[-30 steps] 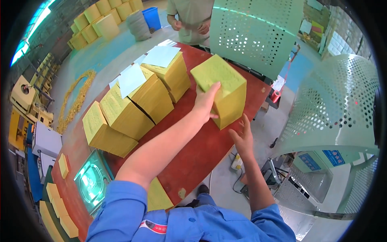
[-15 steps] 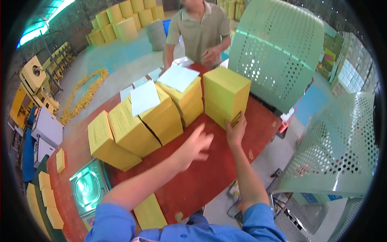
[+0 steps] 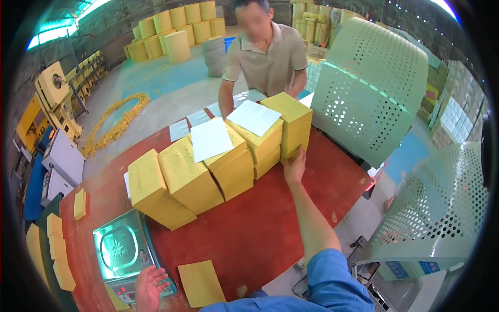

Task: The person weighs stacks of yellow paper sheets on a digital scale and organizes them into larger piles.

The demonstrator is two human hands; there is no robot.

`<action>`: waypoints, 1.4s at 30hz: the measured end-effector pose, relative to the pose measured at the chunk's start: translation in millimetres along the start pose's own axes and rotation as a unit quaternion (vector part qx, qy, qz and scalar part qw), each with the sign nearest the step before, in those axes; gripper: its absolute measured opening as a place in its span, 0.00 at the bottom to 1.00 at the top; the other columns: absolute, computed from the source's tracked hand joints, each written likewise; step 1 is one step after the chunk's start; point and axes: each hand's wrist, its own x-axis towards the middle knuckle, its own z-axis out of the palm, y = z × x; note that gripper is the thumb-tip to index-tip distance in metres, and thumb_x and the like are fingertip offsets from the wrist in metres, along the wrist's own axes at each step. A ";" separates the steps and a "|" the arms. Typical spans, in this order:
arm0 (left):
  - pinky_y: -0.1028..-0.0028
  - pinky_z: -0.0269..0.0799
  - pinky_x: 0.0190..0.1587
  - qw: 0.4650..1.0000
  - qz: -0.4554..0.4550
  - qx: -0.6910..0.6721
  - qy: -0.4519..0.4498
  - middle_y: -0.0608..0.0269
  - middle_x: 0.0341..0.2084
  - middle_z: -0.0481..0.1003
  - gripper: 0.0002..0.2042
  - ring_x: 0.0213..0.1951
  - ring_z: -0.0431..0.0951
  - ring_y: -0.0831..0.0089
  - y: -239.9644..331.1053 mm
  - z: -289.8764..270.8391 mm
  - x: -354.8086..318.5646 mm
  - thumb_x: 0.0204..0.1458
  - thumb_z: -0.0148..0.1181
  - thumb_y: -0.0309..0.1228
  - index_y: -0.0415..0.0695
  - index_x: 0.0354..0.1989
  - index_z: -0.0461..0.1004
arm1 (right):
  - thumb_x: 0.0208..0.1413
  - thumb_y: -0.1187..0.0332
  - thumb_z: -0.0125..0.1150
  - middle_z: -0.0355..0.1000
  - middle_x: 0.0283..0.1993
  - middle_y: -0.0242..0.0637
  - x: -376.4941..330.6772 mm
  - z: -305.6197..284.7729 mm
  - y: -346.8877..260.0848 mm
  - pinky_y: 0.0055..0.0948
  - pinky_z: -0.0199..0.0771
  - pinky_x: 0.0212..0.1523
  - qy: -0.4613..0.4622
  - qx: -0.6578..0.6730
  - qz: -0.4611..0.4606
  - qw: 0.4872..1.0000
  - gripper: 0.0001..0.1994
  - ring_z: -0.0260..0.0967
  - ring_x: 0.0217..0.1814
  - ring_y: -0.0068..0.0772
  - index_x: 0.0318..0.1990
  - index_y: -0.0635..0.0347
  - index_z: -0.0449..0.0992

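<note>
A row of tall yellow paper stacks (image 3: 187, 166) stands across the red table, with white sheets (image 3: 212, 139) lying on some of them. At the row's right end, my right hand (image 3: 295, 165) grips the lower near corner of the last stack of yellow paper (image 3: 295, 130). This stack stands upright against its neighbour. My left hand (image 3: 149, 287) holds nothing; its fingers are apart, over the near edge of a weighing scale (image 3: 117, 244) with a shiny metal top. Beside the scale lies a low yellow paper pad (image 3: 202, 283).
Across the red table (image 3: 260, 223) stands a person (image 3: 267, 62) in a beige shirt. Perforated pale green machine covers (image 3: 369, 93) rise at the right. Small yellow blocks (image 3: 57, 244) line the left edge. Yellow rolls (image 3: 179, 26) are piled behind.
The last stack has moved left against the row, with my right hand on it. My left hand has drawn back from mid-table to the scale. The person opposite leans in.
</note>
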 end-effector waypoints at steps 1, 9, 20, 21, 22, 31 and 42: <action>0.62 0.71 0.54 0.998 -0.014 -0.025 -0.052 0.47 0.53 0.75 0.23 0.52 0.76 0.59 -4.1 -18.2 -4.6 0.66 0.46 0.43 0.34 0.58 0.68 | 0.52 0.73 0.66 0.54 0.70 0.52 1.2 -2.5 0.2 0.39 0.66 0.64 -0.022 0.033 0.001 0.999 0.39 0.58 0.69 0.50 0.71 0.59 0.53; 0.62 0.73 0.52 0.993 0.112 -0.005 0.047 0.49 0.47 0.76 0.18 0.49 0.77 0.61 1.6 -84.4 -39.4 0.65 0.48 0.39 0.38 0.55 0.70 | 0.55 0.77 0.59 0.72 0.56 0.42 -66.9 -54.1 29.5 0.33 0.70 0.58 -0.095 0.049 0.061 0.992 0.25 0.71 0.57 0.38 0.62 0.61 0.69; 0.65 0.67 0.60 0.645 0.263 0.522 0.493 0.47 0.51 0.73 0.18 0.54 0.73 0.56 33.5 -472.1 -133.2 0.63 0.50 0.31 0.36 0.58 0.68 | 0.50 0.75 0.57 0.71 0.59 0.40 -307.4 -134.3 -25.6 0.45 0.61 0.66 -0.075 -0.245 -0.228 0.939 0.18 0.63 0.66 0.45 0.50 0.58 0.76; 0.62 0.65 0.61 0.570 0.217 0.593 0.526 0.45 0.54 0.71 0.19 0.56 0.71 0.54 28.2 -522.4 -147.8 0.62 0.51 0.31 0.36 0.59 0.67 | 0.50 0.75 0.57 0.71 0.59 0.40 -323.7 -129.0 -30.2 0.45 0.61 0.66 -0.076 -0.239 -0.233 0.940 0.18 0.63 0.66 0.45 0.50 0.58 0.76; 0.59 0.63 0.63 0.490 0.169 0.655 0.549 0.43 0.57 0.69 0.20 0.59 0.70 0.51 17.9 -558.4 -157.3 0.62 0.51 0.32 0.36 0.61 0.66 | 0.50 0.74 0.57 0.71 0.60 0.39 -336.1 -122.6 -34.0 0.46 0.58 0.67 -0.058 -0.257 -0.210 0.942 0.18 0.62 0.67 0.44 0.51 0.57 0.76; 0.52 0.74 0.48 0.403 0.024 0.728 0.554 0.49 0.43 0.77 0.19 0.47 0.77 0.52 -5.9 -564.5 -196.5 0.64 0.43 0.45 0.45 0.45 0.76 | 0.53 0.70 0.53 0.69 0.62 0.36 -357.7 -102.4 -54.2 0.46 0.54 0.69 -0.002 -0.356 -0.143 0.923 0.18 0.58 0.70 0.40 0.52 0.56 0.73; 0.47 0.72 0.45 0.418 0.056 0.696 0.581 0.47 0.42 0.76 0.24 0.44 0.76 0.47 -18.8 -586.3 -191.6 0.62 0.44 0.52 0.42 0.43 0.76 | 0.49 0.71 0.56 0.71 0.59 0.36 -360.4 -101.8 -49.6 0.43 0.58 0.66 0.018 -0.330 -0.140 0.933 0.18 0.62 0.68 0.39 0.50 0.55 0.75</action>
